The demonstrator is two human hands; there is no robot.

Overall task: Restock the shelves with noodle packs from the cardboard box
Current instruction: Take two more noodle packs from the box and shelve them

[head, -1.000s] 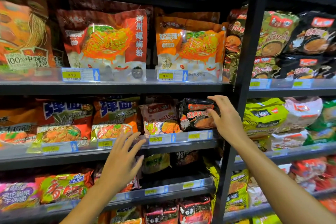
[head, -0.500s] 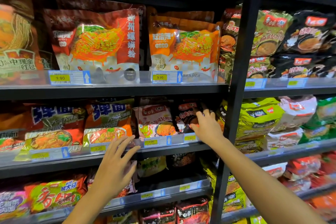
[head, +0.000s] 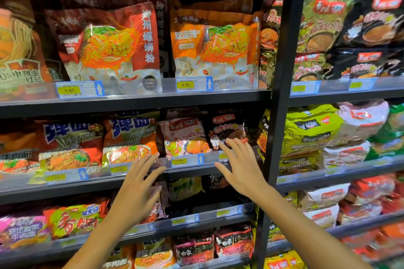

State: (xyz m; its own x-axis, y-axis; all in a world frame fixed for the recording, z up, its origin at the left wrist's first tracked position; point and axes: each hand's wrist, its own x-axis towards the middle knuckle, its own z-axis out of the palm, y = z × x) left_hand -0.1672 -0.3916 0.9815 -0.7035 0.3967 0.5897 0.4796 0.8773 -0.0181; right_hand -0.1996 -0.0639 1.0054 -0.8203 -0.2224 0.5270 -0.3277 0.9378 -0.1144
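A black noodle pack (head: 227, 129) stands upright on the middle shelf (head: 135, 179), at the right end beside a pink noodle pack (head: 185, 137). My right hand (head: 240, 166) hovers just in front of and below the black pack, fingers spread, holding nothing. My left hand (head: 137, 188) is raised in front of the shelf edge, below an orange noodle pack (head: 129, 140), fingers apart and empty. The cardboard box is out of view.
A black upright post (head: 282, 94) divides the shelving just right of my right hand. Large orange and red bags (head: 214, 50) fill the upper shelf. Green, white and black multi-packs (head: 310, 133) crowd the right bay. More packs fill the lower shelves.
My right hand pushed the black pack into the shelf, let it go and drew back open. My left hand stayed raised and open in front of the shelf edge.
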